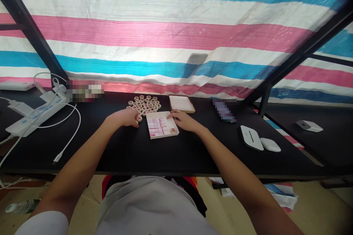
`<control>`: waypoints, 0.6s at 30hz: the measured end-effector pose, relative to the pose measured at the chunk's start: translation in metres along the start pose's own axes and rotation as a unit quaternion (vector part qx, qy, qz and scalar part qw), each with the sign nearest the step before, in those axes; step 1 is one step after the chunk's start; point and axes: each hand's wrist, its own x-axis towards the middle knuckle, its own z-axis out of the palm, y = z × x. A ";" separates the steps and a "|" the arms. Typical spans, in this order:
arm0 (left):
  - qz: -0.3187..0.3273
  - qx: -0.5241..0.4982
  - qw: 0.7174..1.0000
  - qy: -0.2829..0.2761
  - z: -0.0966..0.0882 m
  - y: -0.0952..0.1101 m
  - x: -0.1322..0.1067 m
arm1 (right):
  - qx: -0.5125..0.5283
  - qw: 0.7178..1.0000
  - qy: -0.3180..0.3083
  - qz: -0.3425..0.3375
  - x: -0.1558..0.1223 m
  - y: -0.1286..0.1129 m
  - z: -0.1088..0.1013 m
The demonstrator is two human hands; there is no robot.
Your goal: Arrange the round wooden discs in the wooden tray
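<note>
My left hand [125,118] is at the near left edge of a cluster of round Chinese chess pieces [143,109]. Its curled fingers close on one chess piece [139,119] at the cluster's border. A shallow white box [157,126] with pink and red scribbles inside lies just right of it, slightly turned. One chess piece [173,130] with a red character sits in the box's near right corner. My right hand [183,120] grips the box's right edge, its fingers reaching over the rim and the thumb side partly hidden.
A second open box part [182,104] with a white inside lies behind. A blurred phone-like object [224,111], a white flat device [251,137] and a white rounded case [270,144] are to the right. A power strip [41,114] with white cables fills the left. Striped sheeting [165,36] hangs behind the desk.
</note>
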 end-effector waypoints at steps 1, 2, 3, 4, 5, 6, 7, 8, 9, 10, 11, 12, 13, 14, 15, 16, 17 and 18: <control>-0.007 0.004 1.000 0.005 -0.001 0.001 -0.001 | 0.001 1.000 0.000 0.000 0.000 0.000 0.000; -0.013 0.008 1.000 0.008 -0.002 0.001 -0.001 | 0.001 1.000 0.000 0.000 0.000 0.000 0.000; -0.017 0.010 1.000 0.013 -0.002 0.001 -0.002 | 0.000 1.000 0.000 0.000 0.000 0.000 0.000; -0.019 0.011 1.000 0.017 -0.002 0.002 -0.002 | 0.000 1.000 0.000 0.000 0.000 0.000 0.000; -0.021 0.011 0.999 0.021 -0.002 0.002 -0.002 | 0.000 1.000 -0.001 0.000 0.000 0.000 0.000; -0.023 0.012 0.999 0.023 -0.002 0.001 -0.001 | 0.000 1.000 -0.002 0.000 0.000 -0.001 0.000; -0.025 0.014 0.999 0.025 -0.001 0.001 -0.001 | 0.000 1.000 -0.002 0.000 0.000 -0.001 0.000; -0.028 0.016 0.999 0.026 -0.001 0.001 0.000 | 0.001 1.000 -0.002 0.001 0.000 -0.001 0.000; -0.032 0.018 0.999 0.029 0.000 0.000 0.001 | 0.001 1.000 -0.002 0.002 0.000 -0.001 0.000; -0.037 0.020 0.999 0.030 0.000 -0.001 0.002 | 0.001 1.000 -0.003 0.004 0.000 -0.001 0.000; -0.042 0.019 0.998 0.032 0.001 -0.001 0.002 | 0.002 1.000 -0.004 0.005 0.000 -0.001 0.000; -0.045 0.017 0.998 0.035 0.001 -0.002 0.003 | 0.002 1.000 -0.005 0.007 0.000 -0.001 0.000; -0.047 0.014 0.998 0.037 0.002 -0.003 0.005 | 0.001 1.000 -0.006 0.009 0.000 -0.001 0.000; -0.048 0.011 0.998 0.039 0.003 -0.004 0.006 | 0.001 1.000 -0.006 0.010 0.000 -0.001 -0.001; -0.048 0.009 0.998 0.041 0.003 -0.005 0.007 | 0.000 1.000 -0.005 0.011 0.000 -0.001 -0.001; -0.047 0.009 0.998 0.043 0.004 -0.006 0.008 | 0.000 1.000 -0.005 0.010 0.000 -0.001 -0.001; -0.046 0.011 0.998 0.047 0.004 -0.007 0.009 | 0.000 1.000 -0.004 0.009 0.000 -0.001 -0.001; -0.044 0.013 0.998 0.050 0.004 -0.007 0.009 | -0.001 1.000 -0.004 0.008 0.000 -0.001 -0.001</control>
